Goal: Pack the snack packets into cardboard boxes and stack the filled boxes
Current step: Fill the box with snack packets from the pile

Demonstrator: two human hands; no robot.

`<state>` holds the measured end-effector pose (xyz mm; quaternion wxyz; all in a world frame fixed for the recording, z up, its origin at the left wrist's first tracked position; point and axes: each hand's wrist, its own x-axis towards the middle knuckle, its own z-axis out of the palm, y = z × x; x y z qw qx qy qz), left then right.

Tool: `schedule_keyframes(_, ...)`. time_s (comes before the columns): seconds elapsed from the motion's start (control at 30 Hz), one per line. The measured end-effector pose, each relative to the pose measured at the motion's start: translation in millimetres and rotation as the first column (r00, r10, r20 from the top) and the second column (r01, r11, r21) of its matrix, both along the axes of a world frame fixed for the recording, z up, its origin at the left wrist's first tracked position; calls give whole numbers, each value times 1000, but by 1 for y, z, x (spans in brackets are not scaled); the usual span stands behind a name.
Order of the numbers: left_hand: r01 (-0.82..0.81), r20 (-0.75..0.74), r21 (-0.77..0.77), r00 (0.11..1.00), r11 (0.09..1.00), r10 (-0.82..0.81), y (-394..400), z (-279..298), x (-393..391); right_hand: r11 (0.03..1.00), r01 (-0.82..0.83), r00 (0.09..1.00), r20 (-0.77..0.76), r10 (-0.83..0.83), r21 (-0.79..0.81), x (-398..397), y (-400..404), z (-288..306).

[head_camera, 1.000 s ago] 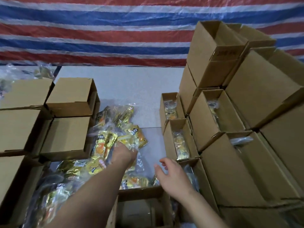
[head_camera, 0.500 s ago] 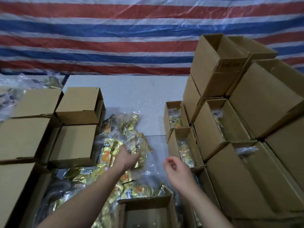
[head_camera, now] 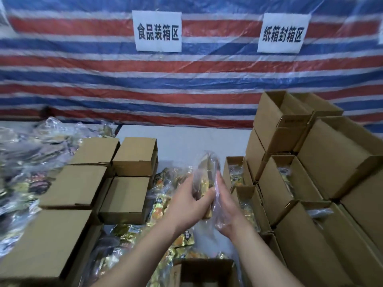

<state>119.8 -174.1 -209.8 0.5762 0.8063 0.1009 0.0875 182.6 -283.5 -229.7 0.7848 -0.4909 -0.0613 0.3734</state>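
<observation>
A clear plastic bag of snack packets [head_camera: 208,179] is held upright above the table [head_camera: 186,141] between both hands. The left hand [head_camera: 187,206] is curled round the bag's left side, with the thumb laid across its lower front. The right hand [head_camera: 224,206] is pressed against the bag's right side with the fingers fairly straight and pointing up, the plastic draped over them; whether its thumb is closed on the bag cannot be told. Beneath and to the left of the hands, a loose heap of yellow and gold snack packets [head_camera: 165,206] is spread on the table. At the bottom edge an open cardboard box [head_camera: 205,272] is seen just below the forearms. To the left, closed cardboard boxes [head_camera: 132,156] are set side by side in rows, and more bagged packets [head_camera: 31,162] are piled at the far left, blurred. To the right, narrow open boxes [head_camera: 244,195] are lined up with a bag visible inside each, and beside them larger open boxes [head_camera: 281,121] are stacked in tiers, some tilted. Behind the table a red, white and blue striped tarpaulin [head_camera: 124,79] is hung, with two white paper signs [head_camera: 158,31] bearing printed characters fixed to it.
</observation>
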Motion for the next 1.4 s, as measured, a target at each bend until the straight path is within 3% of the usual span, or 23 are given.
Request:
schedule_keyframes(0.07,7,64,195,998,981,-20,-6,4,1,999,10,999,53,-12,37,-1,-1,13)
schedule_keyframes(0.17,-7,-28,484,999,875,23,-4,13,2,999,-7,999,51,5,54,-1,-13,27)
schedule_keyframes(0.23,60,-82,587,996,807,-14,-3,20,1,996,-35,998,53,30,77,1,-26,28)
schedule_keyframes(0.4,224,-170,578,974,785,-153,-5,27,-9,990,-121,988,105,113,68,2,-41,30)
schedule_keyframes(0.5,214,-111,565,977,797,-183,-9,29,-13,983,-128,992,17,127,134,-2,-45,24)
schedule_keyframes(0.6,149,32,452,983,879,-183,-12,30,-17,972,-140,985,-70,156,189,-6,-51,16)
schedule_keyframes(0.7,107,81,89,990,990,-115,-9,35,-21,959,-173,972,-121,203,222,-9,-57,12)
schedule_keyframes(0.77,67,91,-66,994,996,-61,-4,40,-19,963,-177,971,-121,204,201,-10,-60,9)
schedule_keyframes(0.9,-14,108,-59,994,998,20,1,43,-10,940,-201,944,-202,260,275,-16,-59,5)
schedule_keyframes(1.0,-105,17,-110,994,988,108,-1,43,-4,941,-224,958,-123,261,255,-21,-55,5)
schedule_keyframes(1.1,-6,-141,-317,989,948,-41,-4,47,-2,927,-316,944,-36,329,204,-21,-54,3)
schedule_keyframes(1.2,47,-107,-500,988,865,-116,-2,49,-1,924,-324,945,20,327,202,-22,-58,1)
schedule_keyframes(1.33,20,-43,-436,998,900,-43,-3,56,2,940,-321,946,-11,324,112,-30,-68,15)
schedule_keyframes(1.4,29,16,-443,1000,896,-25,-5,61,4,968,-250,964,87,250,-13,-28,-77,22)
